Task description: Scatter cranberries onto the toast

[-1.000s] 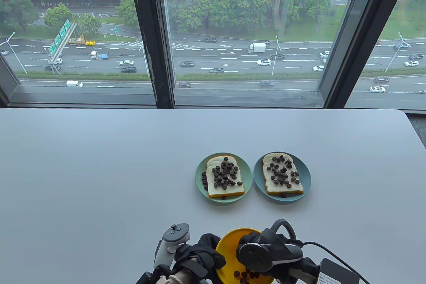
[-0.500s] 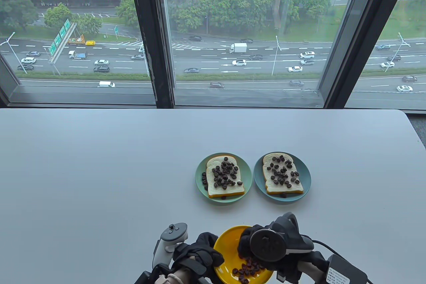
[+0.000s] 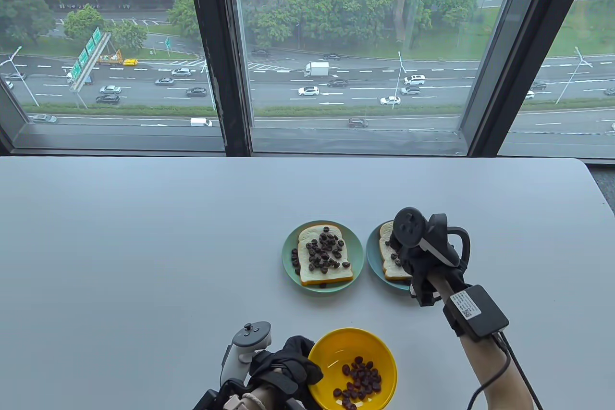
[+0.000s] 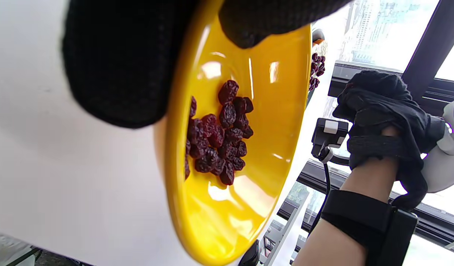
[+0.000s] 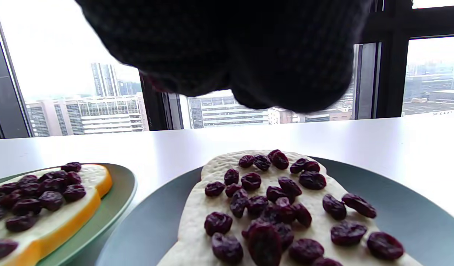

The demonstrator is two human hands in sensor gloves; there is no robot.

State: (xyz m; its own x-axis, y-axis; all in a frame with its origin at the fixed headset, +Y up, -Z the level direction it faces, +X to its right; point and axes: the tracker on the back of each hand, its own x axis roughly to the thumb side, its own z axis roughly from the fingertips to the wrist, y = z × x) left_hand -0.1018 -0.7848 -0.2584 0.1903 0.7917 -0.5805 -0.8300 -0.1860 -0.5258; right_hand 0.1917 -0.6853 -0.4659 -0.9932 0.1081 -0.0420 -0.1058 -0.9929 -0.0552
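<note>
While right-hand fingers [image 5: 249, 55] bunch over the right toast [image 5: 271, 207], probably pinching cranberries [image 3: 358, 378], grip unclear; left hand [image 3: 288, 366] clamps the yellow bowl [image 3: 336, 347] rim on the tabletop [image 3: 144, 237]; next: part fingers, scatter; a second ago the right hand [image 3: 423, 256] was down in the bowl.

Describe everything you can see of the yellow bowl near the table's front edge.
The round, glossy yellow bowl looks like plastic or glazed ceramic, with highlights on its inner wall. It sits at the front of the white table, nearest the person. A small cluster of dark red dried cranberries lies on its floor, leaving most of the inside bare. The black-gloved left hand grips its left rim, the thumb hooked inside. In the left wrist view it seems tilted, though that camera is itself tilted.
</note>
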